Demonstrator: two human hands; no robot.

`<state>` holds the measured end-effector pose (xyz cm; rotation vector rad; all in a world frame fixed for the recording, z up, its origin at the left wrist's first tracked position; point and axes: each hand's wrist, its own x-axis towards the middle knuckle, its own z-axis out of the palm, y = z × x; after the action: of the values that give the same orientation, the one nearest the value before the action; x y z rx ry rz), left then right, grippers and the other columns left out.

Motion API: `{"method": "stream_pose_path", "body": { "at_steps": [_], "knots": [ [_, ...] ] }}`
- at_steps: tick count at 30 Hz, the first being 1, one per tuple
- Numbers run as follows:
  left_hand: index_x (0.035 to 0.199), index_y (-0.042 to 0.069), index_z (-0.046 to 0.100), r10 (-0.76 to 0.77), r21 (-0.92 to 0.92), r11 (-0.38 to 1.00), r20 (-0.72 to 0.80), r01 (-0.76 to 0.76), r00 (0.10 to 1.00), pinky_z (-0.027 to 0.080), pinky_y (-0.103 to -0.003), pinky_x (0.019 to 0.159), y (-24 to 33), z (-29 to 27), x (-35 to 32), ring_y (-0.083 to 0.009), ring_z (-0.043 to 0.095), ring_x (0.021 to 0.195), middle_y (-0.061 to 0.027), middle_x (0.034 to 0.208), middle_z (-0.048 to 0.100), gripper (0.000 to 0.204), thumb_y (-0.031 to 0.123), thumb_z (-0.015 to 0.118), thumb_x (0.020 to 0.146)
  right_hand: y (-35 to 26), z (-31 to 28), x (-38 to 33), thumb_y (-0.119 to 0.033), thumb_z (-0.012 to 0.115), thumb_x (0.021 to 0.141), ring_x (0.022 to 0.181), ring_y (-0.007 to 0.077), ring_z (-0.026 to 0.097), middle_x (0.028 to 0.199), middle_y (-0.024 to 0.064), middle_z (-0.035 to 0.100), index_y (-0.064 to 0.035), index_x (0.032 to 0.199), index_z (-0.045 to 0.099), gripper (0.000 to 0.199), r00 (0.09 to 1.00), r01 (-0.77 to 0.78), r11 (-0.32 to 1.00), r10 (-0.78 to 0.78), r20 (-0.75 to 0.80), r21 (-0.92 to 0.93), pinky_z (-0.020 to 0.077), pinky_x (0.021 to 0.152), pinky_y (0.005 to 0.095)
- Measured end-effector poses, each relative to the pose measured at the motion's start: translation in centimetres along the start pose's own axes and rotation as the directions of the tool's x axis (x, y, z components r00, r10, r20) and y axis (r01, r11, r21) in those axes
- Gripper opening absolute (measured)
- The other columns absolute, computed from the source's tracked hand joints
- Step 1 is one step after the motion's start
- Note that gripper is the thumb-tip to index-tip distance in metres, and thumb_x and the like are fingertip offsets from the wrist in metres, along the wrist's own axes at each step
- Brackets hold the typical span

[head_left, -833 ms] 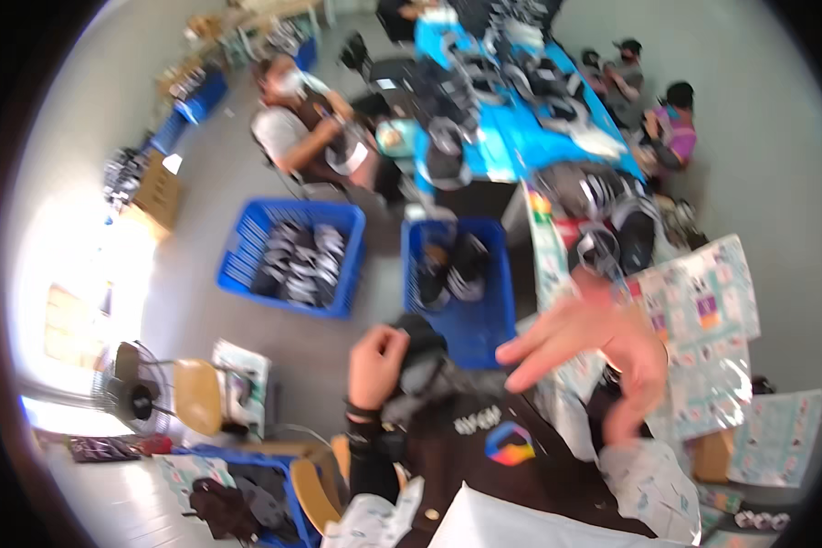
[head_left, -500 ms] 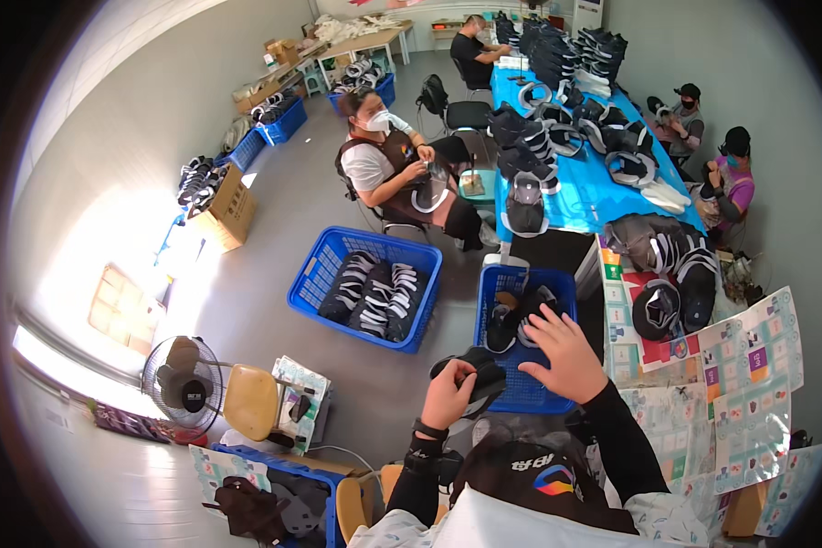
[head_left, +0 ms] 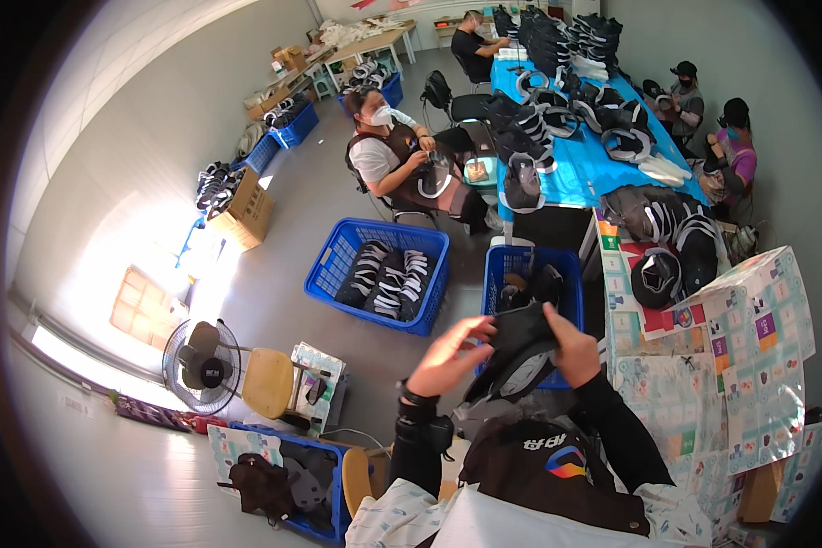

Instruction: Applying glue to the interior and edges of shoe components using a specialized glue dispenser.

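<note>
A black padded fabric piece (head_left: 517, 342), cap-like with a grey inner side, is in front of my chest. My right hand (head_left: 575, 347) grips its right edge, thumb on top. My left hand (head_left: 447, 356) is beside its left edge with fingers apart, not closed on it. Just beyond is a blue plastic basket (head_left: 572, 274), holding several similar dark pieces (head_left: 545, 285); my hands and the piece hide part of it.
Ahead left, a blue basket (head_left: 315, 279) holds black-and-white striped pieces. A seated co-worker (head_left: 388, 151) handles a piece beside the blue-covered table (head_left: 584, 178), stacked with more. On the right stands a paper-covered table (head_left: 653, 402). A fan (head_left: 201, 365) and yellow-seated chair (head_left: 268, 384) are left.
My right hand has gone from open in the air to gripping the black piece. My left hand has loosened its pinch and spread its fingers. The piece is raised and turned, showing its grey side.
</note>
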<state>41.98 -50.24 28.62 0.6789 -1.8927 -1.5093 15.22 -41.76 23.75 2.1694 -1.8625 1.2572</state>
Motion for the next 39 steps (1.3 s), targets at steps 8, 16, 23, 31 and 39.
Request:
{"method": "stream_pose_path", "body": {
  "at_steps": [8,16,23,31,39],
  "knots": [
    [0.138,0.006,0.058,-0.335,-0.335,0.878,0.075,0.341,0.939,0.046,-0.036,0.102,-9.1,9.6,-3.0,-0.0185,0.06,0.122,-0.007,0.133,0.065,0.052,0.046,0.04,0.11,10.1,-6.4,-15.4,-0.013,0.068,0.096,0.08,0.0141,0.067,0.09,0.0089,0.073,0.0036,0.115,0.067,0.025,0.717,-0.67,0.545,0.652,0.248,0.504,0.0525,0.072,0.0312],
    [0.149,0.011,0.048,-0.386,-0.625,0.504,0.455,0.597,0.802,0.048,-0.036,0.101,-11.3,23.9,-2.3,-0.0221,0.062,0.118,-0.0089,0.129,0.066,0.063,0.057,0.037,0.107,8.4,-9.4,-23.5,-0.017,0.072,0.094,0.082,0.0142,0.068,0.092,0.0067,0.073,0.0053,0.109,0.068,0.028,0.555,-0.714,0.148,0.715,0.425,0.685,0.0536,0.071,0.0301],
    [0.134,-0.001,0.058,-0.251,-0.589,0.592,0.514,0.55,0.82,0.056,-0.03,0.087,-9.7,25.7,0.1,-0.0187,0.068,0.103,-0.0109,0.118,0.069,0.041,0.025,0.059,0.103,7.4,-11.2,-26.9,-0.021,0.07,0.094,0.084,0.0252,0.072,0.1,0.0116,0.072,0.0047,0.115,0.065,0.033,0.42,-0.806,0.102,0.792,0.443,0.583,0.0606,0.064,0.0385],
    [0.127,0.001,0.064,-0.556,-0.797,0.377,0.214,0.473,0.803,0.053,-0.037,0.098,-12.9,24.3,2.8,-0.0202,0.068,0.106,-0.0088,0.119,0.072,0.036,0.026,0.059,0.102,7.8,-7.1,-26.9,-0.017,0.067,0.097,0.091,0.0375,0.072,0.117,0.0189,0.066,0.0055,0.13,0.053,0.043,0.231,-0.726,-0.306,0.735,0.637,0.616,0.0628,0.062,0.0483],
    [0.116,-0.001,0.068,-0.58,-0.791,0.415,0.151,0.45,0.8,0.053,-0.036,0.095,-17.9,15.1,1.3,-0.0226,0.07,0.102,-0.0112,0.114,0.073,0.033,0.028,0.065,0.099,3.5,-12.9,-14.6,-0.034,0.056,0.105,0.086,0.0243,0.07,0.085,0.0095,0.07,0.0026,0.105,0.067,0.038,0.659,-0.652,0.488,0.743,0.116,0.58,0.0486,0.096,0.0359]
  ]
}}
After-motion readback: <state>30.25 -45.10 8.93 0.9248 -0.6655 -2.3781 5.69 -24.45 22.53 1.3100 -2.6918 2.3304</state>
